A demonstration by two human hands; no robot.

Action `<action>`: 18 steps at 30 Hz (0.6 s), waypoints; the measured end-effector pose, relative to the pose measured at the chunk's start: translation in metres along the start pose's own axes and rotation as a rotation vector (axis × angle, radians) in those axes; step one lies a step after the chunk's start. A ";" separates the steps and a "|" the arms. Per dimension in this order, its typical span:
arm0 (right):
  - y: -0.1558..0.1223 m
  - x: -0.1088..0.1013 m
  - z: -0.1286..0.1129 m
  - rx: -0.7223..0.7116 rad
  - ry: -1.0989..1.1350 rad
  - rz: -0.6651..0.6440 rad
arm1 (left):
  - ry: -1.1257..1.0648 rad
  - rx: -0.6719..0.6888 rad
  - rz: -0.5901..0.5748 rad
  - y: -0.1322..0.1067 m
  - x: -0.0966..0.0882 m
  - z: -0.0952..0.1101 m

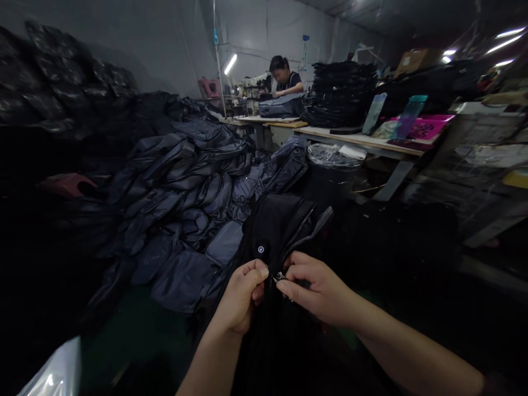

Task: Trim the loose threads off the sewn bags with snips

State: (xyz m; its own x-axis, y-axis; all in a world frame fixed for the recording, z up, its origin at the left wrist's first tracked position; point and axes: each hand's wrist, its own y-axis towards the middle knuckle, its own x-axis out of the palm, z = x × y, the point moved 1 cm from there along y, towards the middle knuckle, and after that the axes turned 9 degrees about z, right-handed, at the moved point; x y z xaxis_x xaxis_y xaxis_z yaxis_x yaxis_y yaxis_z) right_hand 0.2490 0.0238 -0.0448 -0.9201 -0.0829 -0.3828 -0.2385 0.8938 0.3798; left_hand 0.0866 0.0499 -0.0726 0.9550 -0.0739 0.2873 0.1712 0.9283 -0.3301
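Note:
I hold a black bag [277, 225] up in front of me. My left hand [241, 297] is closed, pinching the black fabric beside the zip. My right hand [317, 289] is closed too, its thumb and forefinger pinched on the small metal zip pull [279, 276]. The two hands almost touch at the zip. A small round white logo [260, 249] shows on the bag just above my left hand. An open flap with a zip track sticks out at the bag's upper right.
A big heap of grey-blue bags [193, 192] covers the floor at left and centre. A person [284, 80] works at a far table [355, 137]. A stack of black goods [340, 93] and a pink tray [429, 126] stand on it. A lined bin [330, 159] stands below.

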 end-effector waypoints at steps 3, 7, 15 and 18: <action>0.000 0.001 0.000 0.023 -0.001 0.004 | -0.004 0.000 0.002 -0.001 0.000 0.000; 0.000 0.001 -0.002 0.039 0.010 0.012 | -0.008 0.003 -0.003 -0.001 0.000 0.000; 0.000 0.002 -0.004 0.082 0.014 0.043 | -0.019 -0.006 -0.018 0.000 0.000 -0.001; -0.001 0.003 -0.003 0.087 0.013 0.049 | -0.009 -0.001 -0.004 -0.001 0.001 0.000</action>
State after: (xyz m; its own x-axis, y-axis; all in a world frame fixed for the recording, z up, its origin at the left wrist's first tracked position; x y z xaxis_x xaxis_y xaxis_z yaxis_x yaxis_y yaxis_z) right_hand 0.2453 0.0214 -0.0441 -0.9342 -0.0433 -0.3542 -0.1657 0.9316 0.3234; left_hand 0.0875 0.0486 -0.0719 0.9521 -0.0739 0.2968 0.1749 0.9276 -0.3301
